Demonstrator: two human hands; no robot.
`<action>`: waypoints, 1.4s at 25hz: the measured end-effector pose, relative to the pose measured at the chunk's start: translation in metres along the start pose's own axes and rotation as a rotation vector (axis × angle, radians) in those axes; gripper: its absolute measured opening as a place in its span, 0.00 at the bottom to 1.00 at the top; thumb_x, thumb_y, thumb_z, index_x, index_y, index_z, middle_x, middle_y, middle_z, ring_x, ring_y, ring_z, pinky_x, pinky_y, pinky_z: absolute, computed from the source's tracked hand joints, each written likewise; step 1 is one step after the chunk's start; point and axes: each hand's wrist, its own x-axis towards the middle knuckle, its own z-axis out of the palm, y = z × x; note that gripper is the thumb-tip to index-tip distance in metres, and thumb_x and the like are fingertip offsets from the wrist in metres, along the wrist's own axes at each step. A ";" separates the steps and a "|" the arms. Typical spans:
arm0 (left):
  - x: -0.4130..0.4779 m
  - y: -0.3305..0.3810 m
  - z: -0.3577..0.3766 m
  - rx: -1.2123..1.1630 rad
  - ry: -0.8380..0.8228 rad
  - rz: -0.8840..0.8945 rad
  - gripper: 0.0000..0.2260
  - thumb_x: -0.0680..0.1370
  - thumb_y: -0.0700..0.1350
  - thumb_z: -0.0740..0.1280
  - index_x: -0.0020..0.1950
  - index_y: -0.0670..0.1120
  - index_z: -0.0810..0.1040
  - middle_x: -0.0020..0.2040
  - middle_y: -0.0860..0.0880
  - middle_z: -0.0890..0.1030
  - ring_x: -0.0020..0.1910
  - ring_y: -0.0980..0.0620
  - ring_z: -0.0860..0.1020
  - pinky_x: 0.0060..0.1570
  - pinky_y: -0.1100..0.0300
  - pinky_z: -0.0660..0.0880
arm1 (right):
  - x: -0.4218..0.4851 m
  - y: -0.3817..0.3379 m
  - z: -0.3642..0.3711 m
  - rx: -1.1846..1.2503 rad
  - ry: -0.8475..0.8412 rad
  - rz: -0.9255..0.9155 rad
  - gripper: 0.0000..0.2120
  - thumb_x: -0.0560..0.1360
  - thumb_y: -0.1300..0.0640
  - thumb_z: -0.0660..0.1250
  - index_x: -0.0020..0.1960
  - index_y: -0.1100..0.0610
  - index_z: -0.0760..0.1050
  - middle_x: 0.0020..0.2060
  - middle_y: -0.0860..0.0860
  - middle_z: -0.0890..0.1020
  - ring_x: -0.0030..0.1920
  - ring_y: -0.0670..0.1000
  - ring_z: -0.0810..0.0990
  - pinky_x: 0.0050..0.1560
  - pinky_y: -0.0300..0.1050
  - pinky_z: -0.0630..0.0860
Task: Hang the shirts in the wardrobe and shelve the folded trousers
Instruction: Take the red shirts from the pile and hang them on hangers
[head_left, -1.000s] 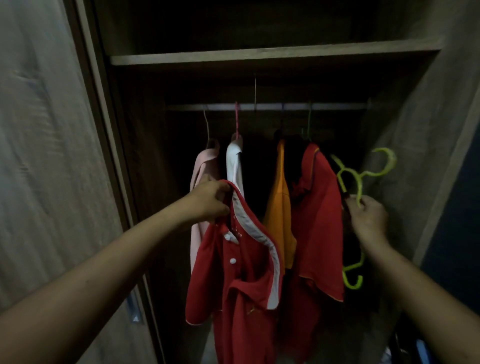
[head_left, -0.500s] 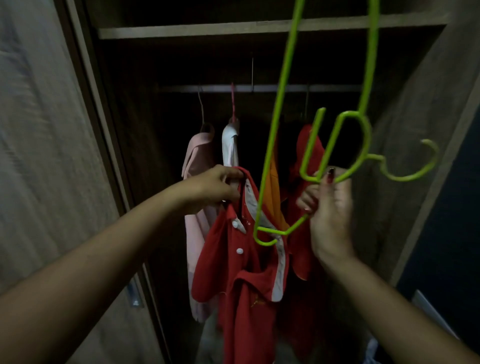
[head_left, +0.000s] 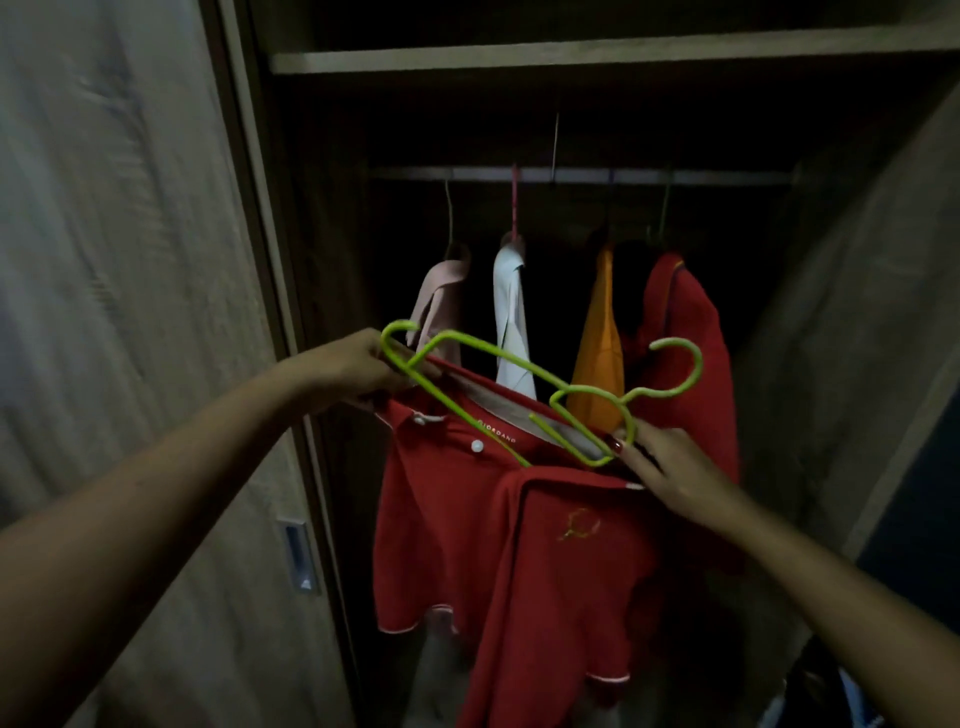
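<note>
"GIORDANO" on red shirt (head_left: 498, 519) inner collar band.

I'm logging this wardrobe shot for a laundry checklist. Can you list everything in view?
red polo shirt: one, red with white trim, held up before the wardrobe opening
green hanger: one, lime green, tilted across the polo's collar, not on the rail
pink shirt: one, pink, leftmost on the rail
white shirt: one, white, second from left
orange shirt: one, orange, third
red shirt: one, red, rightmost
rail: one, pale, under the shelf
shelf: one, wood, above the rail
door: one, wood grain, at left
metal handle: one, silver, low on the door
left hand: one, bare, grips the polo's collar
right hand: one, bare, pinches the hanger near its hook
</note>
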 end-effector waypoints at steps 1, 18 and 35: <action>0.001 -0.004 -0.001 0.002 -0.029 0.008 0.18 0.75 0.30 0.61 0.52 0.47 0.83 0.41 0.41 0.81 0.36 0.49 0.74 0.32 0.62 0.72 | 0.002 0.004 -0.004 -0.031 -0.068 -0.002 0.05 0.79 0.60 0.61 0.44 0.53 0.72 0.31 0.43 0.75 0.32 0.41 0.76 0.33 0.30 0.66; -0.004 0.005 0.010 0.215 0.015 0.136 0.13 0.74 0.34 0.66 0.50 0.50 0.85 0.46 0.50 0.85 0.42 0.53 0.82 0.35 0.68 0.78 | 0.016 -0.011 0.000 -0.431 -0.305 -0.110 0.06 0.77 0.56 0.61 0.45 0.57 0.74 0.41 0.55 0.79 0.43 0.54 0.79 0.42 0.43 0.69; 0.010 -0.053 0.037 0.249 0.279 0.617 0.16 0.76 0.58 0.61 0.50 0.47 0.80 0.43 0.50 0.83 0.44 0.53 0.82 0.45 0.50 0.76 | 0.054 -0.051 -0.052 0.106 -0.255 0.051 0.12 0.76 0.52 0.65 0.56 0.57 0.79 0.51 0.49 0.83 0.51 0.43 0.80 0.55 0.41 0.76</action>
